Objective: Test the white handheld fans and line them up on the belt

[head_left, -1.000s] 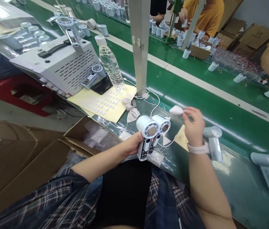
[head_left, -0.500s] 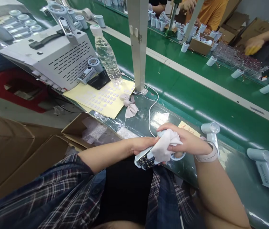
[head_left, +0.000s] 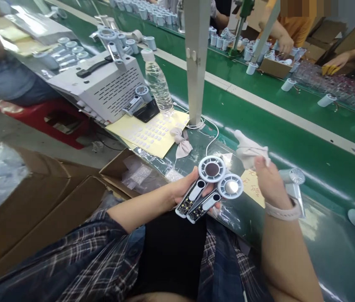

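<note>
Left hand [head_left: 182, 188]: closed around 2 fans [head_left: 212, 167]; a slackened grip could drop 1.
Right hand [head_left: 268, 180]: pinching a cloth [head_left: 251, 152], which could snag bare circuits [head_left: 184, 206].

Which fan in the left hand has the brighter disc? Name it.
The handheld fan on the right: its disc gleams silvery; the other fan has a dark one.

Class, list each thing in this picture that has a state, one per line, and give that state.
Two fans: held side by side, circuit boards exposed
Left hand: gripping the fans
White cloth: bunched, apart from the fans
Right hand: gripping the cloth
Bottle: capped, standing
Yellow sheet: flat, bearing small pale pieces
Cardboard box: open, plastic inside
Red stool: occupied
</note>
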The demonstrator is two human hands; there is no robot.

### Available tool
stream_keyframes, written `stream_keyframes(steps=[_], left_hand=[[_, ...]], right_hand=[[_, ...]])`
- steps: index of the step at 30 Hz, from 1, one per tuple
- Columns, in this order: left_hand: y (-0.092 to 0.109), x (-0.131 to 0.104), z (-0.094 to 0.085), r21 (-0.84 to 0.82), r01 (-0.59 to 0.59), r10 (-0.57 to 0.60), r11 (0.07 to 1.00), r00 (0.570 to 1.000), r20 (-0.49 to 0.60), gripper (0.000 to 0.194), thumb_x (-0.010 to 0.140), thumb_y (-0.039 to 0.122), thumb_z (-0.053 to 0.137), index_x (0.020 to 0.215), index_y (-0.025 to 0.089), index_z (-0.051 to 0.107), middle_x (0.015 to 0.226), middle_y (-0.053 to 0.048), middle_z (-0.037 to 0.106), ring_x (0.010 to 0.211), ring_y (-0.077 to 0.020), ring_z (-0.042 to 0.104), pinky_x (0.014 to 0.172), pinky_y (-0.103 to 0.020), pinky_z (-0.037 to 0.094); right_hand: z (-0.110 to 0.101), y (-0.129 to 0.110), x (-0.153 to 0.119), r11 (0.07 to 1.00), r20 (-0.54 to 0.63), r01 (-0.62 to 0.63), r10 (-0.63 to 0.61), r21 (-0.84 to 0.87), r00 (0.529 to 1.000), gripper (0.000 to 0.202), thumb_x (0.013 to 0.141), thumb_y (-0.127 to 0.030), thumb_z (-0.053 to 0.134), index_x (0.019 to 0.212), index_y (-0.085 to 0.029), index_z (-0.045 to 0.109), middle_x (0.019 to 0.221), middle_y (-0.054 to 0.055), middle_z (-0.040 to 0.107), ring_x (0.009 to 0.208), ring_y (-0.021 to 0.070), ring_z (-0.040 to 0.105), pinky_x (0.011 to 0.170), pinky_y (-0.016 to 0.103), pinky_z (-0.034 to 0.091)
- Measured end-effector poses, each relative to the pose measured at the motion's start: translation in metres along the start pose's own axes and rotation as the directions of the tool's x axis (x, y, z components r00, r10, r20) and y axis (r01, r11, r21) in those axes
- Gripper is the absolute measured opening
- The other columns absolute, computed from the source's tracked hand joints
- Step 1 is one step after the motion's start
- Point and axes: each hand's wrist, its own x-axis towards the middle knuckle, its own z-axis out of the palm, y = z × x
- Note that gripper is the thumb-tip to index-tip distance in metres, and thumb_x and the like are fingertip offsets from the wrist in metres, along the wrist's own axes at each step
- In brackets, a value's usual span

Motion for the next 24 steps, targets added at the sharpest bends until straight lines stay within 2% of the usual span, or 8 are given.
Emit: stream_keyframes(steps=[4,9,13,16,18,21,22,24], left_hand=[[0.006,0.003,0.000,-0.006,-0.057,0.057,0.998,0.997,-0.051,0.077,0.067,0.092,0.063,0.067,0.016,0.059,0.086,-0.013,0.074,0.076,-0.0230,0.072,0.068,-0.033,0.061],[0.003,0.008,0.004,-0.020,-0.038,0.037,0.999,0.998,-0.044,0.076,0.070,0.091,0.063,0.068,0.015,0.060,0.085,-0.011,0.073,0.081,-0.0240,0.074,0.071,-0.033,0.062],[0.001,0.008,0.008,-0.051,-0.038,0.036,0.998,0.999,-0.023,0.076,0.074,0.090,0.060,0.070,0.014,0.059,0.083,-0.010,0.072,0.080,-0.0231,0.074,0.071,-0.032,0.062],[0.001,0.009,0.007,-0.059,-0.047,0.046,0.997,0.999,-0.010,0.075,0.074,0.089,0.061,0.070,0.013,0.060,0.087,-0.012,0.073,0.080,-0.0234,0.075,0.071,-0.033,0.063],[0.001,0.012,0.005,-0.059,-0.044,0.043,0.997,0.999,-0.016,0.075,0.073,0.088,0.063,0.070,0.013,0.060,0.088,-0.013,0.074,0.081,-0.0248,0.075,0.071,-0.033,0.063],[0.002,0.014,0.002,-0.058,-0.028,0.026,0.998,0.999,-0.027,0.074,0.072,0.087,0.065,0.071,0.013,0.061,0.088,-0.014,0.075,0.082,-0.0261,0.076,0.071,-0.034,0.063],[0.002,0.014,0.001,-0.056,-0.031,0.029,0.998,0.999,-0.041,0.074,0.072,0.087,0.065,0.071,0.013,0.061,0.089,-0.014,0.076,0.082,-0.0260,0.076,0.072,-0.034,0.063],[0.004,0.012,0.001,-0.048,-0.076,0.071,0.996,0.992,-0.105,0.072,0.073,0.086,0.066,0.071,0.013,0.062,0.087,-0.013,0.076,0.083,-0.0252,0.076,0.074,-0.034,0.063]], right_hand=[[-0.028,-0.016,-0.021,0.999,0.199,0.042,-0.043,0.009,0.979,0.048,0.092,-0.067,0.065,0.118,-0.027,0.075,0.119,0.009,0.077,0.120,0.0329,0.068,0.103,0.050,0.056],[-0.008,-0.032,-0.030,0.977,0.452,0.101,-0.178,0.190,0.874,0.053,0.092,-0.072,0.059,0.111,-0.026,0.078,0.107,0.009,0.079,0.115,0.0326,0.070,0.105,0.052,0.056],[0.002,-0.025,-0.032,0.944,0.539,-0.008,-0.181,0.329,0.823,0.061,0.088,-0.077,0.059,0.116,-0.025,0.076,0.106,0.009,0.079,0.119,0.0338,0.068,0.100,0.047,0.059],[0.002,-0.014,-0.035,0.911,0.499,-0.118,-0.105,0.395,0.860,0.062,0.091,-0.075,0.054,0.119,-0.024,0.074,0.109,0.009,0.078,0.113,0.0342,0.070,0.095,0.047,0.059],[0.004,-0.009,-0.035,0.898,0.464,-0.190,-0.018,0.397,0.885,0.058,0.091,-0.072,0.057,0.115,-0.023,0.076,0.103,0.010,0.079,0.098,0.0329,0.073,0.084,0.047,0.061],[0.013,0.000,-0.030,0.893,0.454,-0.288,0.110,0.345,0.884,0.054,0.087,-0.067,0.068,0.113,-0.021,0.076,0.097,0.010,0.079,0.081,0.0294,0.073,0.073,0.045,0.061],[0.016,0.004,-0.027,0.903,0.415,-0.283,0.134,0.323,0.900,0.054,0.086,-0.067,0.069,0.114,-0.021,0.076,0.100,0.010,0.079,0.085,0.0297,0.073,0.076,0.046,0.061],[0.022,0.014,-0.020,0.954,0.212,-0.194,0.145,0.227,0.966,0.057,0.089,-0.069,0.064,0.121,-0.022,0.074,0.117,0.011,0.078,0.108,0.0331,0.071,0.095,0.053,0.058]])
